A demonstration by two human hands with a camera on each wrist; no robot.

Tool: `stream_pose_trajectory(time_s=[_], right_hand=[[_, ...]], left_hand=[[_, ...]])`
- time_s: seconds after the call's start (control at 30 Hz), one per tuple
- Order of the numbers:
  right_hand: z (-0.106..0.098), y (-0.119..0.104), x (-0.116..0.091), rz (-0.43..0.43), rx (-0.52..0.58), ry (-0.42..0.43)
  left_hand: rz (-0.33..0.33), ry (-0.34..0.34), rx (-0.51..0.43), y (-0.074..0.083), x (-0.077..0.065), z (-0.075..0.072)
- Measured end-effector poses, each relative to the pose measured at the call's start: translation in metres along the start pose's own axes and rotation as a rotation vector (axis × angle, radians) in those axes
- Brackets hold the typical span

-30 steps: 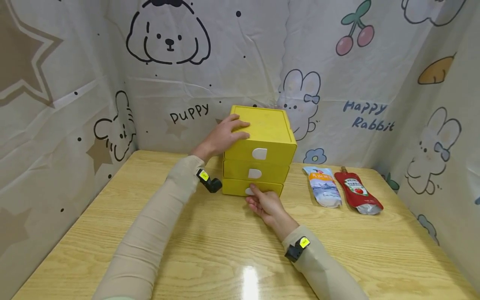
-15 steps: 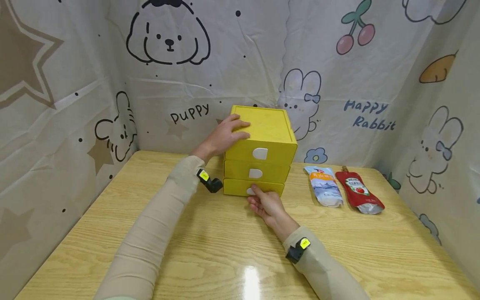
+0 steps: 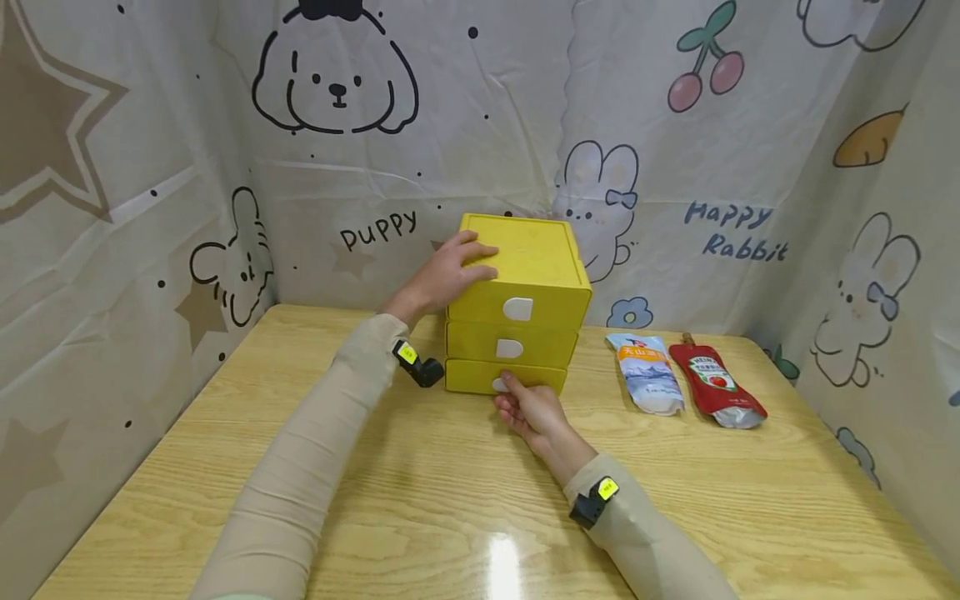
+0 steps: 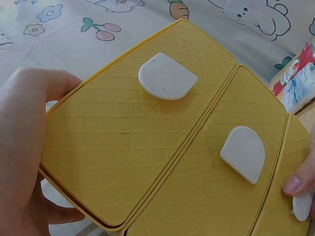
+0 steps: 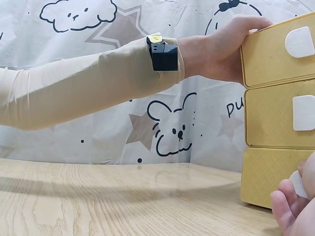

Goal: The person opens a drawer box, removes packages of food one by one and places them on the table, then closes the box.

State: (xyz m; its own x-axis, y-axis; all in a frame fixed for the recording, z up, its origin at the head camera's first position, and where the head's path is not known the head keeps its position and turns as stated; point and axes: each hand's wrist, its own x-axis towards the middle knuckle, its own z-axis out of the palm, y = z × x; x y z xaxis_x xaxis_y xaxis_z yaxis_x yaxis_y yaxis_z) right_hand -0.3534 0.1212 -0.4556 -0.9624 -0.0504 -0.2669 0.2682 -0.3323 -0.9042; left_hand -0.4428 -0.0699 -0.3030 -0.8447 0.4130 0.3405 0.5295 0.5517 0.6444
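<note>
A yellow three-drawer storage box (image 3: pixel 528 250) stands at the back of the table, each drawer front with a white tab handle. My left hand (image 3: pixel 442 279) rests on its top left edge, fingers spread across the lid; in the left wrist view it spans the side of the box. Low at the front, my right hand (image 3: pixel 536 412) pinches the white handle (image 4: pixel 302 204) of the bottom drawer (image 3: pixel 468 375), thumb on top and fingers curled beneath. The bottom drawer front sits about level with the middle drawer (image 5: pixel 270 118) above it.
Right of the box, a blue and white pouch (image 3: pixel 648 379) and a red ketchup pouch (image 3: pixel 712 379) lie on the wooden table (image 3: pixel 420 500). Printed cloth (image 3: pixel 480 125) hangs behind the table and along both sides.
</note>
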Motion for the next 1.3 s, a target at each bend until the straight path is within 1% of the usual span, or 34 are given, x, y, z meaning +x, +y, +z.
stream_pose_trajectory(time_s=[0.23,0.57,0.93,1.3], right_hand=[[0.0000,-0.0016,-0.0014,0.003,-0.005,0.009],[-0.0008,-0.0016,-0.0029,0.016,0.021,0.001],[-0.0017,0.0010,-0.0053,-0.005,0.000,-0.008],[-0.0010,0.0003,-0.0081,0.002,-0.027,-0.008]], left_hand=[[0.000,0.002,-0.008,0.0014,0.0007,-0.0003],[-0.006,-0.007,-0.017,0.0004,-0.0005,0.0006],[-0.005,-0.001,-0.019,0.0009,-0.0001,0.0014],[-0.003,-0.005,-0.007,-0.0009,0.0000,0.0018]])
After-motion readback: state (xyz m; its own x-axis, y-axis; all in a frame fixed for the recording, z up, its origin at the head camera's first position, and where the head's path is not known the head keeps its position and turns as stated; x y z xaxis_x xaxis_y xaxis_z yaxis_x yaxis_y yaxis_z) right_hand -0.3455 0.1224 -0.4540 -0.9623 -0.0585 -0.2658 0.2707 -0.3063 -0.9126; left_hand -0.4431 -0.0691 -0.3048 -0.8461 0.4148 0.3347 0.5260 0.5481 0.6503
